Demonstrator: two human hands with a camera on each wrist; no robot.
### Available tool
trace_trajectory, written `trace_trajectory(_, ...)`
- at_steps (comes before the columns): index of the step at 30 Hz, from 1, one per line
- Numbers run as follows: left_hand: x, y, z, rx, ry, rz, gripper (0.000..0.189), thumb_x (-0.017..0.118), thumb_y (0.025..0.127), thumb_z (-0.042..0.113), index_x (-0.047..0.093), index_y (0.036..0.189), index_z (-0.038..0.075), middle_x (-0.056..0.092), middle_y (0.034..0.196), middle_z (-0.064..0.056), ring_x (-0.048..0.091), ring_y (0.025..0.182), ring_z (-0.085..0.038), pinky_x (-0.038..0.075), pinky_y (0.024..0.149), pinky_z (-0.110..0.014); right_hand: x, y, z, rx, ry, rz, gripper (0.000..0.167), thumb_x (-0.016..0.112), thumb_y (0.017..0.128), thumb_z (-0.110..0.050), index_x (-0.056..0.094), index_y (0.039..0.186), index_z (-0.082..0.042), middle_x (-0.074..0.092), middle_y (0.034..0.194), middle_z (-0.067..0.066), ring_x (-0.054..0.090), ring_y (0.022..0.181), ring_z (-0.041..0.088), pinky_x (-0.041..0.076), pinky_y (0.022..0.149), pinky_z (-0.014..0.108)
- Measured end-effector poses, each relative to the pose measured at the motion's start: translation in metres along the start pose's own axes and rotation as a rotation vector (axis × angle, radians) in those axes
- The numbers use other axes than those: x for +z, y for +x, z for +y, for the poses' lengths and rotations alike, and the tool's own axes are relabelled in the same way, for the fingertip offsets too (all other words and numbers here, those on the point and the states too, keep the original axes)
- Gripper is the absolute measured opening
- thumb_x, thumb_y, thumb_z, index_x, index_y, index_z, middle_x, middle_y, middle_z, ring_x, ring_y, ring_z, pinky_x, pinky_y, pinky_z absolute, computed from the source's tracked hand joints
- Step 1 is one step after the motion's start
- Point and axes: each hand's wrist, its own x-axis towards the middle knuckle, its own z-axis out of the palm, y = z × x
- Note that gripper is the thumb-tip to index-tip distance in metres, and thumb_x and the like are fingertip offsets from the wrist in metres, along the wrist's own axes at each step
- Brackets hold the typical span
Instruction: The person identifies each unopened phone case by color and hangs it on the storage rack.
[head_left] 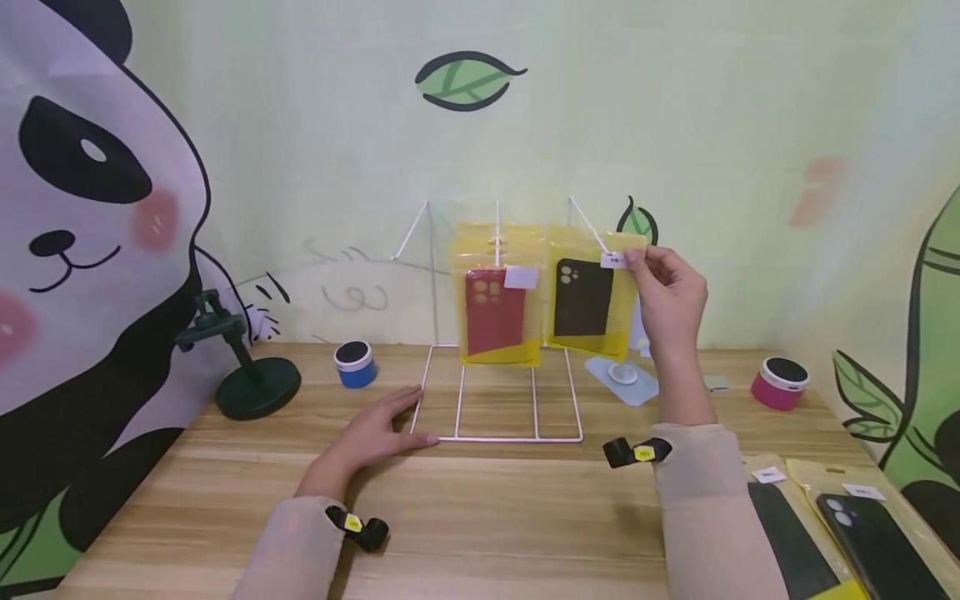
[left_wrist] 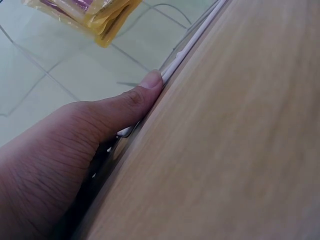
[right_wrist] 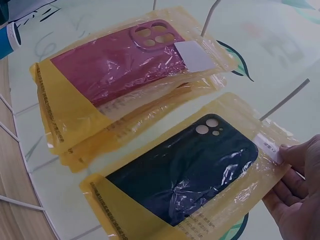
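My right hand (head_left: 673,292) pinches the upper right edge of a yellow-edged clear bag, close to its white label. Inside is a black phone case (head_left: 581,296), dark and glossy in the right wrist view. The bag's top overlaps the right prong (head_left: 588,225) of a white wire display rack (head_left: 510,439). On the middle prong hang several similar bags, the front one with a red phone case (right_wrist: 117,62). My left hand (head_left: 372,433) rests at the front left corner of the rack's base, fingers extended along the side, its thumb (left_wrist: 132,102) against the front wire.
A blue round speaker (head_left: 355,367) and a dark green stand (head_left: 255,375) are at the left. Behind the right forearm lies a light blue card (head_left: 607,372); farther right sits a pink speaker (head_left: 780,385). Bagged black phone cases (head_left: 877,542) lie at the front right.
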Motion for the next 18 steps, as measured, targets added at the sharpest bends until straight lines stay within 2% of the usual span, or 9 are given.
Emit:
trace_trajectory(9,0.002,0.003,-0.002,0.016,0.003,0.004,0.096,0.071,0.080,0.069,0.042,0.155,0.016,0.036,0.161,-0.005,0.030,0.148,-0.032,0.026,0.118,-0.055,-0.014,-0.005,-0.012,0.031,-0.021,-0.040,0.036,0.076,0.091,-0.032,0.073,0.114,-0.005,0.072,0.104,0.004,0.065,0.095,0.015,0.054,0.087,0.022)
trace_trajectory(14,0.002,0.001,0.000,0.020,-0.008,0.007,0.095,0.072,0.080,0.067,0.043,0.154,0.015,0.037,0.160,-0.008,0.030,0.148,-0.034,0.026,0.118,-0.056,-0.023,-0.011,-0.016,0.058,-0.033,-0.119,0.035,0.076,0.091,-0.029,0.072,0.115,-0.004,0.071,0.104,0.002,0.065,0.096,0.015,0.055,0.086,0.022)
trace_trajectory(18,0.002,0.000,-0.002,0.031,-0.009,0.012,0.095,0.072,0.081,0.066,0.043,0.154,0.013,0.038,0.160,-0.010,0.031,0.147,-0.035,0.026,0.118,-0.056,-0.032,-0.017,-0.019,0.038,-0.057,-0.163,0.035,0.075,0.093,-0.030,0.071,0.115,-0.003,0.072,0.102,0.002,0.067,0.095,0.017,0.055,0.087,0.022)
